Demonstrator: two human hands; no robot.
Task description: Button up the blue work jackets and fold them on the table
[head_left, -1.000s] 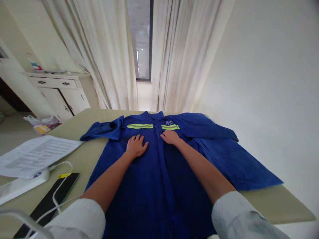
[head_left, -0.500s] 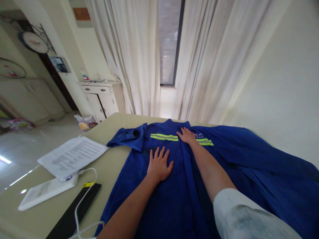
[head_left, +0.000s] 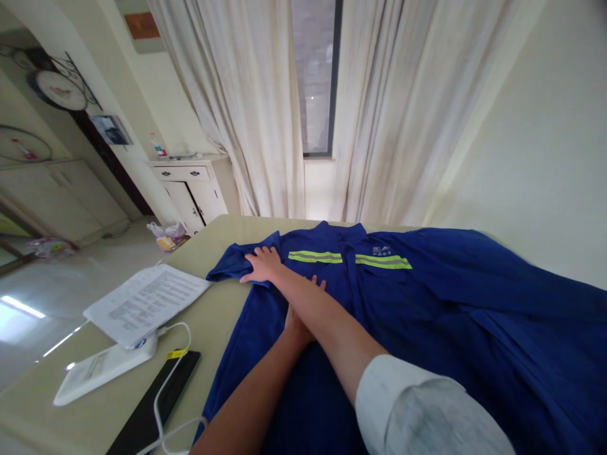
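Observation:
A blue work jacket (head_left: 303,297) with yellow-green reflective stripes and a small pale chest logo lies spread over the table. My right hand (head_left: 263,264) rests with fingers spread on the folded left-side sleeve (head_left: 232,260), near the shoulder. Its forearm crosses above my left hand (head_left: 298,323), which lies on the jacket's front panel. Fingertips of the left hand show stretched out beyond that forearm; the rest of its fingers are partly covered. The other sleeve (head_left: 478,259) extends to the right across the table.
Left of the jacket, printed sheets (head_left: 147,300) partly cover a white device (head_left: 104,373). A dark flat object (head_left: 156,404) with a white cable (head_left: 159,404) lies nearer. Behind the table (head_left: 222,322) are a white cabinet (head_left: 194,183) and curtains (head_left: 256,114).
My right hand has moved left from the chest stripe to the folded sleeve, its arm now crossing over the left. My left hand stays on the front panel.

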